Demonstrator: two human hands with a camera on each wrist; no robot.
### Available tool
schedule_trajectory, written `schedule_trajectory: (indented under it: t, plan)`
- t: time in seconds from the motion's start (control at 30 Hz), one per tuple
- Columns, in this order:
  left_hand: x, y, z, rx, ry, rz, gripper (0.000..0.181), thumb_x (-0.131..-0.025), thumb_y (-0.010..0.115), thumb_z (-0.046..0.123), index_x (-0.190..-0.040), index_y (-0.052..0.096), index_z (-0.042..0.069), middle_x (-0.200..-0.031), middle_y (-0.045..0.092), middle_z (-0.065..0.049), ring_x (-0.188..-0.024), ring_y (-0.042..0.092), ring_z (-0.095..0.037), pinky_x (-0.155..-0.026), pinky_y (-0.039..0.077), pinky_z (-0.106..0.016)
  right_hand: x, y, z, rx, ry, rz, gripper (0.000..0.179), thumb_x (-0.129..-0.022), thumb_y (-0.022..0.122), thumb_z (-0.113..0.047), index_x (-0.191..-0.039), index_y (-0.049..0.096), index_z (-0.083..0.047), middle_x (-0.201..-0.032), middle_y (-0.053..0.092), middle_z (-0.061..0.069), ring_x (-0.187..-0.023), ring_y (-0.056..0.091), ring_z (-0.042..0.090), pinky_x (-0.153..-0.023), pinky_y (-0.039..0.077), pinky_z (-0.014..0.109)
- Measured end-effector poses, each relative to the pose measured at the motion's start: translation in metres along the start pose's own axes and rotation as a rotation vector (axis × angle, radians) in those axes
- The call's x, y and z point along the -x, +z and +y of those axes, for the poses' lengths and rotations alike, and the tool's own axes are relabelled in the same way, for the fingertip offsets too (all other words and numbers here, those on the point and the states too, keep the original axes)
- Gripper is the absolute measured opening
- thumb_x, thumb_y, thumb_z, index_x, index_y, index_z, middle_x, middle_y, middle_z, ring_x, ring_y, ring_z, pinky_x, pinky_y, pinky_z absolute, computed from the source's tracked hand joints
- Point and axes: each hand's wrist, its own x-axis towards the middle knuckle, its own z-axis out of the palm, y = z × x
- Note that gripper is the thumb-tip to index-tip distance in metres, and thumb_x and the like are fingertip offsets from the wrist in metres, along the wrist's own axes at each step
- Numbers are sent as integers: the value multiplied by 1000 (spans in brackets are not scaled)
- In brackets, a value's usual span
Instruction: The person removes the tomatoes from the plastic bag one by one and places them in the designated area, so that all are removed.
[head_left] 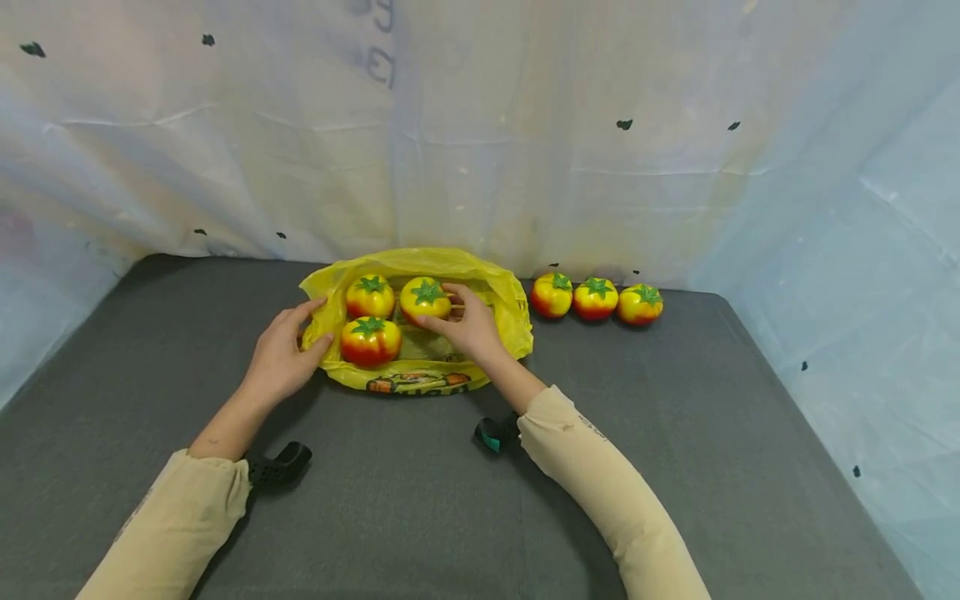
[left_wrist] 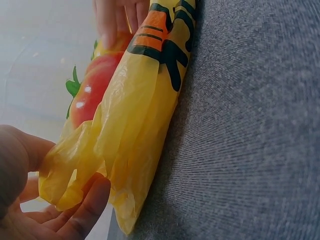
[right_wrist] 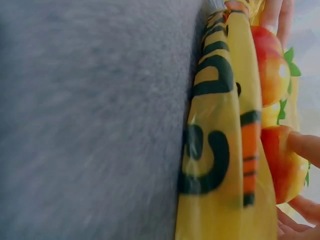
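A yellow plastic bag (head_left: 420, 375) lies spread on the grey surface, its mouth facing up. At its left edge my left hand (head_left: 283, 348) holds the plastic between thumb and fingers; the left wrist view shows the bunched bag edge (left_wrist: 75, 170) there. My right hand (head_left: 474, 323) grips a red-and-yellow toy tomato (head_left: 424, 298) with a green leafy top, over the bag's middle. Two more tomatoes sit in the bag's left part, a rear tomato (head_left: 369, 298) and a front tomato (head_left: 371, 343). In the right wrist view, thumb and fingers hold the gripped tomato (right_wrist: 280, 167).
Right of the bag, a left tomato (head_left: 551, 297), a middle tomato (head_left: 596, 300) and a right tomato (head_left: 640, 306) stand in a row near the back edge. A pale sheet (head_left: 487, 167) hangs behind the grey table (head_left: 420, 517).
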Motion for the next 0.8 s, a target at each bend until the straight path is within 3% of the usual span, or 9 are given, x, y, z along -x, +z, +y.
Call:
schedule_trajectory:
  t: [0.47, 0.8]
  plan:
    - [1, 1, -1, -3, 16, 13, 56, -96, 54, 13, -145, 34, -3, -130, 42, -34, -97, 47, -42, -75, 40, -52, 37, -29, 5, 33, -104, -39, 64, -82, 77, -21, -139, 49, -12, -133, 54, 14, -115, 57, 29, -92, 51, 37]
    - [-1, 2, -1, 7, 17, 12, 56, -96, 54, 13, -146, 34, -3, -131, 41, -34, -101, 46, -43, -78, 40, -55, 58, -64, 15, 118, -111, 34, 63, -83, 76, -27, -139, 50, -15, -133, 55, 11, -111, 62, 27, -91, 51, 39]
